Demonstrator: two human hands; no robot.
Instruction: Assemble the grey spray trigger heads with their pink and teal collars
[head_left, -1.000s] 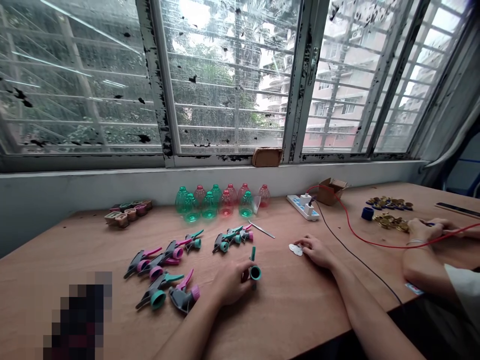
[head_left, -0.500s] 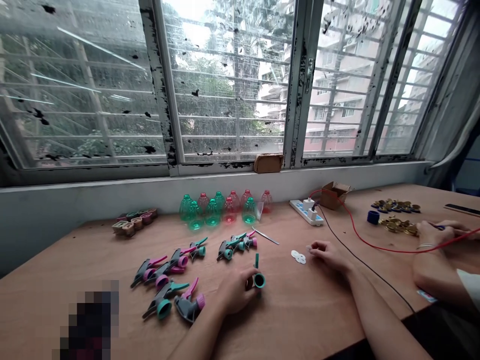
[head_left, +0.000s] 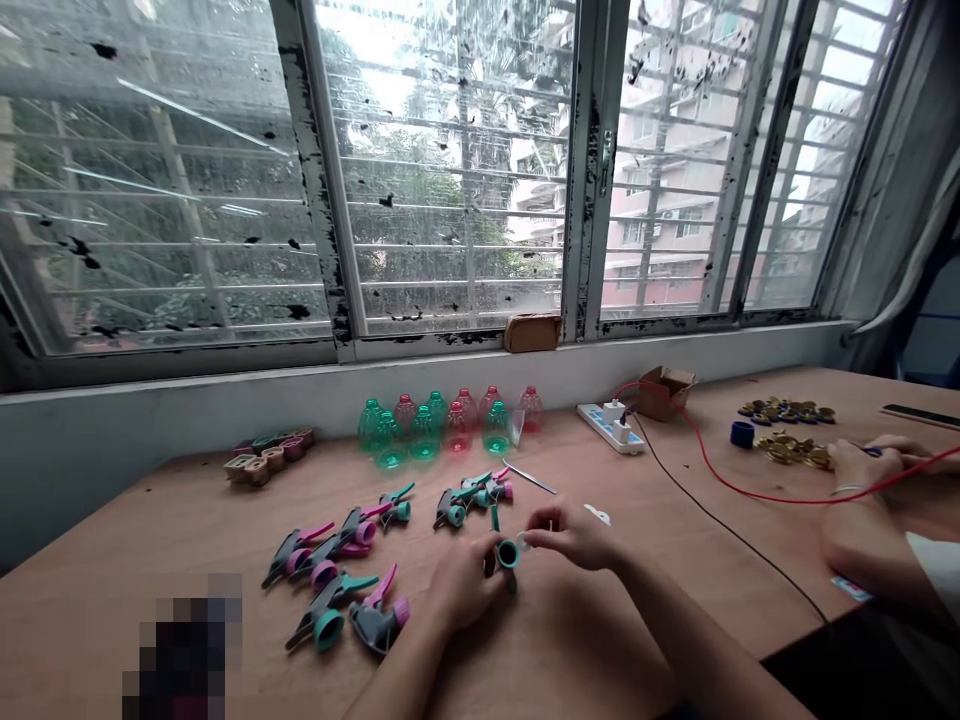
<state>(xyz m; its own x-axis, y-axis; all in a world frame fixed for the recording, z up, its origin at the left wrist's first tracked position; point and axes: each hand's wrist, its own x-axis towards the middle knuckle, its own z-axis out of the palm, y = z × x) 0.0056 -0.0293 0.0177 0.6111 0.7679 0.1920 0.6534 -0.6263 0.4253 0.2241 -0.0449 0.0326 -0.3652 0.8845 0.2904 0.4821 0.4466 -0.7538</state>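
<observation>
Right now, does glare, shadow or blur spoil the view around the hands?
All in the head view: the window is blown out in places; soft shadow falls on the table; the pale disc in the right hand looks faint; the spray head in the left hand shows fairly clearly.

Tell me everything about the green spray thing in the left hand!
The spray head looks like plastic. It has a round green collar, its dark opening facing the camera, a green trigger pointing up, and a greyish part below. The left hand grips it, hiding some of it. Other spray heads lie behind and to the left. The right hand holds a pale disc close by; whether that touches it, I can't tell.
</observation>
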